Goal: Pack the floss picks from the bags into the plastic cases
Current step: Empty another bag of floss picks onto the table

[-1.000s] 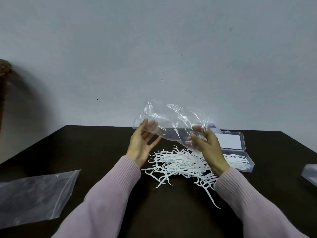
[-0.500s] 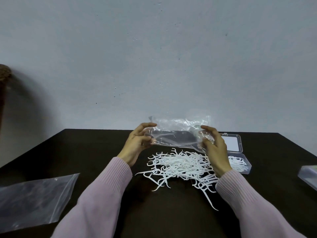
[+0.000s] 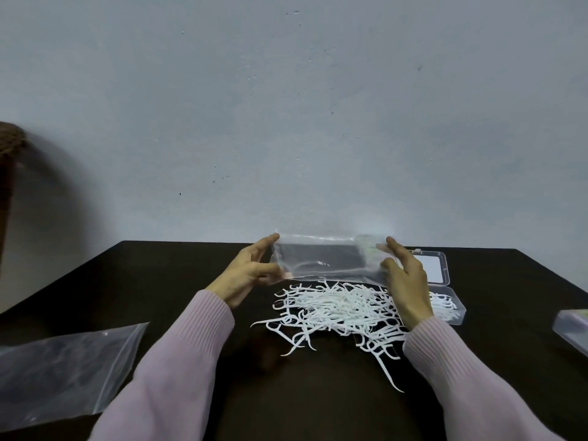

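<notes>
here, head view: a person in pink sleeves worked at a dark table (image 3: pixel 165 281) against a pale wall.
left hand (image 3: pixel 251 270): pinched the left edge of a clear bag (image 3: pixel 321 259) between thumb and fingers.
right hand (image 3: pixel 402 275): gripped the bag's right edge, fingers curled on the film.
bag: stretched flat between both hands, held just above the pile, and looked empty.
floss picks (image 3: pixel 337 310): lay in a loose white tangle on the table below the bag, a few strays pointing toward the near edge.
plastic case (image 3: pixel 445 291): sat open just right of the pile, behind the right wrist, with some picks already in its tray.
second bag (image 3: pixel 63 370): lay flat at the near left, well apart from the pile.
object at right edge (image 3: pixel 572 329): cut off by the frame; too little showed to name it.
risk, sleeves: either cuff hung close over the tangle and could likely drag picks off the table.
risk, bag: dropped onto the pile, the clear film could hide picks or snag their hooked ends.
risk, tangle: hooked heads looked interlocked, so lifting a bunch could pull others along and spill them beside the case.
</notes>
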Motion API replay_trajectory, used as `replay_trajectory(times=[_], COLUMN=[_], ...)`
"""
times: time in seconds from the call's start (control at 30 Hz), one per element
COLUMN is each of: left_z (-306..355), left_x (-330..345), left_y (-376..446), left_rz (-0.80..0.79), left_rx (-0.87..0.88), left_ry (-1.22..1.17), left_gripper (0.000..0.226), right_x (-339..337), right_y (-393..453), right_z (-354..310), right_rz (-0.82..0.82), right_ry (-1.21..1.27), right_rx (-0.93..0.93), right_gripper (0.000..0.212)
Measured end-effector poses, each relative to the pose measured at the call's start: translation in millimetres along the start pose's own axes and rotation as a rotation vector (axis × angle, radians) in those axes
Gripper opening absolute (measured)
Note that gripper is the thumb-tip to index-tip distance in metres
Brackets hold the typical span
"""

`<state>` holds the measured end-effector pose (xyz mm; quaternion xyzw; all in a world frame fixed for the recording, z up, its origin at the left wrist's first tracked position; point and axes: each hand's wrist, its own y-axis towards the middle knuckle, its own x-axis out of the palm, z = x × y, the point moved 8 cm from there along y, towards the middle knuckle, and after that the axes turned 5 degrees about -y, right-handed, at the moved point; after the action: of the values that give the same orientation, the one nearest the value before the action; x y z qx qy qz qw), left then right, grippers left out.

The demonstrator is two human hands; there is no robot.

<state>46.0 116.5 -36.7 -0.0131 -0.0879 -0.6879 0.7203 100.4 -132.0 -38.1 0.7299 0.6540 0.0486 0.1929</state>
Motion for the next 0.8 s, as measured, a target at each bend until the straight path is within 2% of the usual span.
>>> replay_trajectory(times=[0.07, 0.17, 0.33, 0.53, 0.67, 0.8], left_z=[1, 2, 17, 43, 56, 71], left_x=[-5, -15, -46, -79, -113, -160], left_y=[-1, -5, -19, -46, -69, -104], left_rz=[0.005, 0.007, 0.036, 0.081, 0.114, 0.175], left_rx=[-0.014, -0.017, -0.041, -0.083, -0.111, -0.182], left_ry=[-0.004, 0.124, 0.274, 0.551, 0.683, 0.765], left_gripper=[0.075, 0.078, 0.079, 0.084, 0.087, 0.089], right_x=[3, 10, 30, 62, 99, 149], right_y=[0, -1, -10, -28, -42, -68], right_z=[-1, -3, -12, -30, -45, -78], right_rz=[-0.035, -0.136, -0.345, -0.456, -0.515, -0.585], right_ry=[-0.033, -0.098, -0.153, -0.180, -0.291, -0.433], right_rx=[-0.013, -0.048, -0.049, -0.093, -0.135, -0.247], right_gripper=[0.043, 0.046, 0.062, 0.071, 0.078, 0.073])
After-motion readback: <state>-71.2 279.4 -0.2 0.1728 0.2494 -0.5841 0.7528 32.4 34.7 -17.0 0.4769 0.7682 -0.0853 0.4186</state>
